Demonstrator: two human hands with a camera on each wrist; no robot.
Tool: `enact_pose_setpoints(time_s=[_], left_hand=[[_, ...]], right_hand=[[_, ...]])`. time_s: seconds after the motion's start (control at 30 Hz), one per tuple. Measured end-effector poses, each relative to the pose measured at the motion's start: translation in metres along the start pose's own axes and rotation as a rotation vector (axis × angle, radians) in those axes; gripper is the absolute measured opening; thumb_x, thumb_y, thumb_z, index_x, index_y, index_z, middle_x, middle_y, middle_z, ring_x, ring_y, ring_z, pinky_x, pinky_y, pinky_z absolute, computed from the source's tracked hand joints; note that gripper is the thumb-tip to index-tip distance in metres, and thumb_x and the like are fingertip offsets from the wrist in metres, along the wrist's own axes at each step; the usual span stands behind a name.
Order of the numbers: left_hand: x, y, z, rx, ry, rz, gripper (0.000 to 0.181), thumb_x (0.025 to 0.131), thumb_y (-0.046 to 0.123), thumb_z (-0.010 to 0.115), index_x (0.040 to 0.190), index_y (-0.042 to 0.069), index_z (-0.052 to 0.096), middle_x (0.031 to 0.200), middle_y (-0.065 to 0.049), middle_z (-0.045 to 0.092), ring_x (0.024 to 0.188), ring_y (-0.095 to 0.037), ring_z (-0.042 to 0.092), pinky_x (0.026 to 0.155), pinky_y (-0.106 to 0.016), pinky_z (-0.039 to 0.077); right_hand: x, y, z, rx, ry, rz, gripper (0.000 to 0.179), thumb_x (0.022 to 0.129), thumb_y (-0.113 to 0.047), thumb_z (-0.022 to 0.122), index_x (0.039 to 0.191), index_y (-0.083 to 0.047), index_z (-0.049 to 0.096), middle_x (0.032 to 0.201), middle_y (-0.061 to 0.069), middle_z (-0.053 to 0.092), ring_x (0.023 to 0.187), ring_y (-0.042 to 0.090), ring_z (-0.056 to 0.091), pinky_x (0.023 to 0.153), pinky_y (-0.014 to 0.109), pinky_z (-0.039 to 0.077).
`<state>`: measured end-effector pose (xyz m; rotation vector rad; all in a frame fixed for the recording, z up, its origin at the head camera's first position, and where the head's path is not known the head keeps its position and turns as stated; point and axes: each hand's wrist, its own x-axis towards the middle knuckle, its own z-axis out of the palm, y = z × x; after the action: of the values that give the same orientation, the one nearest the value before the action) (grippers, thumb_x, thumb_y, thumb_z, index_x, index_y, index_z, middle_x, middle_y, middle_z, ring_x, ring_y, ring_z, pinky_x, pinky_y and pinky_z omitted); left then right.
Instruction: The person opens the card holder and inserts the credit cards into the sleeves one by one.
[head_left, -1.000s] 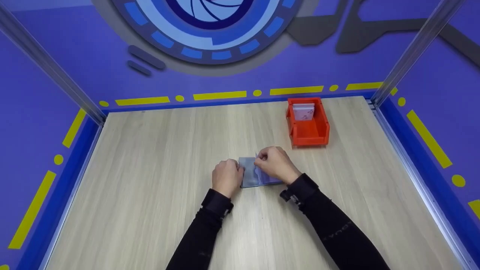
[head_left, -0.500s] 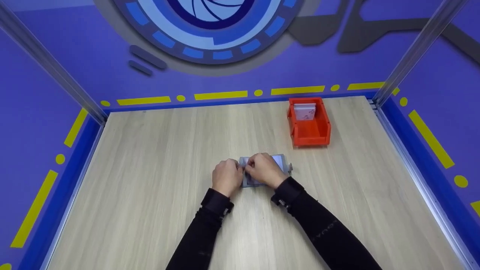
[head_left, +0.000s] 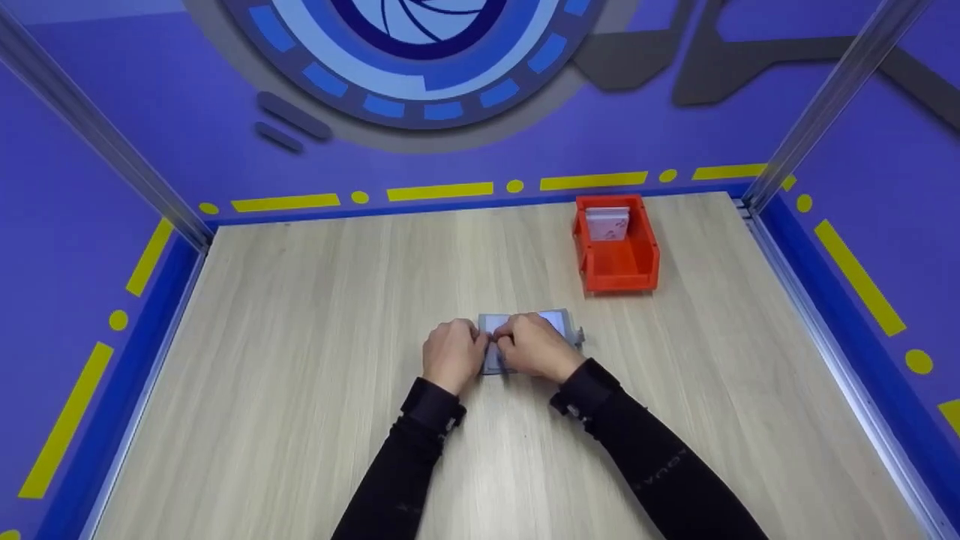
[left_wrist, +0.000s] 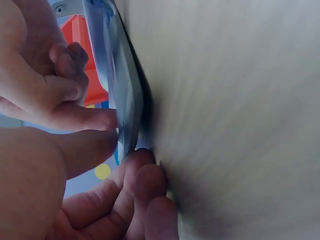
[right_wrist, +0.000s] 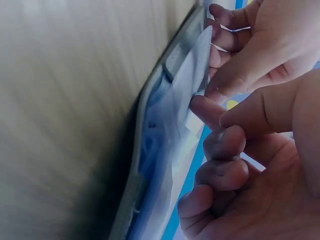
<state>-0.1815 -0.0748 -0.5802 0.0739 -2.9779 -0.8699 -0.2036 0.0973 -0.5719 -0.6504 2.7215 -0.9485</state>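
Observation:
A small grey card holder [head_left: 491, 365] with clear sleeve leaves lies open on the table between my hands. My left hand [head_left: 452, 356] holds its left edge, thumb on top and the other fingers curled low beside the edge in the left wrist view. Over its middle is my right hand [head_left: 536, 349], with the index fingertip touching a pale sleeve leaf [right_wrist: 187, 75] in the right wrist view. The right thumb lies against the index finger and the other fingers curl. Whether they pinch the leaf cannot be told. A strap end [head_left: 577, 336] sticks out at the holder's right.
An orange-red bin [head_left: 621, 282] stands at the back right of the wood-grain table [head_left: 322, 300]. Several pale cards [head_left: 607, 224] stand inside it against its back wall. Blue-purple panels [head_left: 450, 165] with yellow marks border the table at the back and sides.
My right hand has carried a leaf leftward over the holder, then shifted slightly back to the right. A white page and the strap end have come into sight. The left hand has stayed put.

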Motion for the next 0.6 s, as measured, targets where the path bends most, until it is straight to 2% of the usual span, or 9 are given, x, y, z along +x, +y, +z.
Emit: enact_pose_setpoints(time_s=[0.07,0.2,0.37,0.6], left_hand=[[0.001,0.0,0.001,-0.001,0.0,-0.005,0.047,0.1,0.025,0.079,0.061,0.02,0.054,0.064,0.006,0.053,0.06,-0.016,0.05,0.057,-0.032,0.036],[0.0,-0.001,0.002,-0.012,-0.007,-0.018,0.042,0.099,0.025,0.081,0.064,0.019,0.058,0.067,0.004,0.058,0.062,-0.017,0.053,0.059,-0.033,0.039],[-0.001,0.0,0.001,-0.019,-0.008,-0.016,0.042,0.099,0.027,0.083,0.065,0.019,0.059,0.069,0.003,0.06,0.065,-0.017,0.055,0.061,-0.036,0.043],[-0.002,0.001,0.0,-0.039,-0.004,-0.022,0.043,0.099,0.027,0.083,0.065,0.018,0.058,0.068,0.003,0.059,0.063,-0.017,0.054,0.06,-0.034,0.042]], right_hand=[[-0.002,0.001,0.0,0.004,-0.013,0.004,0.026,0.102,-0.01,0.064,0.116,-0.008,0.086,0.103,0.006,0.076,0.085,0.017,0.06,0.081,0.034,0.052],[-0.005,0.004,-0.002,0.004,0.005,-0.015,0.025,0.103,-0.011,0.064,0.115,-0.007,0.086,0.106,0.009,0.079,0.091,0.019,0.067,0.086,0.04,0.058],[-0.007,0.011,-0.011,-0.003,0.126,0.009,0.021,0.101,-0.011,0.067,0.108,-0.004,0.086,0.108,0.012,0.082,0.101,0.026,0.076,0.095,0.046,0.062],[-0.008,0.022,-0.036,-0.023,0.256,0.011,0.016,0.098,-0.01,0.072,0.099,-0.003,0.086,0.096,0.012,0.082,0.088,0.027,0.073,0.087,0.046,0.061]])
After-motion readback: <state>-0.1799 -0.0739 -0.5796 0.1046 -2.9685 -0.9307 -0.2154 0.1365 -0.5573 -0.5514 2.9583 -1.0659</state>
